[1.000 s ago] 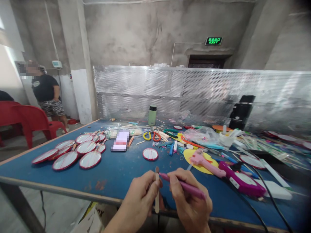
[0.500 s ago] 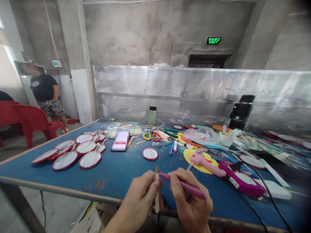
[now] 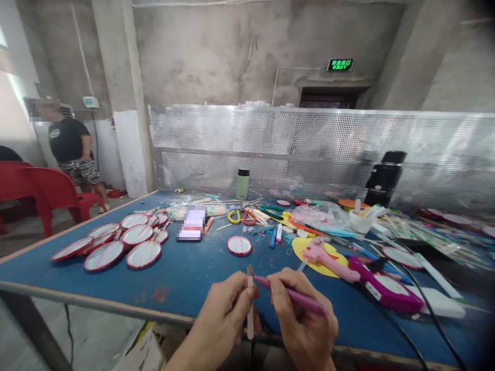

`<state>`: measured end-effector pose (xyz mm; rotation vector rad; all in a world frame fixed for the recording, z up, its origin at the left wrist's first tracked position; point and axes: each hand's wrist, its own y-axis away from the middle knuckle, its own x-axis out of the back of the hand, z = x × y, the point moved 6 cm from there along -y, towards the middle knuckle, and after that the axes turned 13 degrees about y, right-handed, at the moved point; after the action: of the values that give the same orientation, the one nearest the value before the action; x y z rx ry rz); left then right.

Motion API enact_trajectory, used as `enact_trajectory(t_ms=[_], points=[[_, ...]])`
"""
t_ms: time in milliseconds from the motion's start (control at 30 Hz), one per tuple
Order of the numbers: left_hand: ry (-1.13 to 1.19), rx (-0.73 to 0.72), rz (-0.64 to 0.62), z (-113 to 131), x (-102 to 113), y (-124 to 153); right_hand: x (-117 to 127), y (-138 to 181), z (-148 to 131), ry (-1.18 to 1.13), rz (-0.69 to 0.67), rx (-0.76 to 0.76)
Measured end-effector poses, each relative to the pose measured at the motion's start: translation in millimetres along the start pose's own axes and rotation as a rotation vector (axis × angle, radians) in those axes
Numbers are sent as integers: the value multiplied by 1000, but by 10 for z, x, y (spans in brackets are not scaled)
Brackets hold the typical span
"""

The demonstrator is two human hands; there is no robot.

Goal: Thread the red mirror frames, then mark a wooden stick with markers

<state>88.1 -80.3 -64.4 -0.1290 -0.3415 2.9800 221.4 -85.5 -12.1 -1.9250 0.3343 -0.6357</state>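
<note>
The left hand [image 3: 226, 314] is closed on an upright wooden stick [image 3: 250, 301], the right hand [image 3: 305, 322] on a pink pen [image 3: 294, 298]; the stick is best kept steady while the tip is pressed lightly.

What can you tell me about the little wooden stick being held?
The wooden stick is flat, pale and thin, with rounded ends, like an ice-lolly stick. It stands nearly upright above the near edge of the blue table. The left hand pinches its middle, and the tip of a pink pen, held by the right hand, meets its upper part.

Pale bare wood on the craft stick [image 3: 250, 304]; smooth pink plastic on the pen [image 3: 294, 296]. Matt, scuffed blue on the counter [image 3: 185, 273]. Shiny perforated metal on the screen [image 3: 309, 149].
</note>
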Motion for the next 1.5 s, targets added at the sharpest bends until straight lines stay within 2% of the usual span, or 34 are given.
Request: enact_trajectory(t_ms=[200, 500, 733, 1167, 1500], points=[[-9, 12, -3, 1, -5, 2, 12, 1, -10, -22, 33, 25], [8, 6, -3, -11, -9, 17, -12, -9, -1, -36, -20, 22], [13, 9, -6, -2, 0, 15, 5, 2, 9, -61, 36, 10], [-13, 13, -5, -17, 2, -2, -1, -11, -6, -42, -5, 11], [5, 11, -5, 0, 0, 0, 28, -33, -46, -31, 16, 42]])
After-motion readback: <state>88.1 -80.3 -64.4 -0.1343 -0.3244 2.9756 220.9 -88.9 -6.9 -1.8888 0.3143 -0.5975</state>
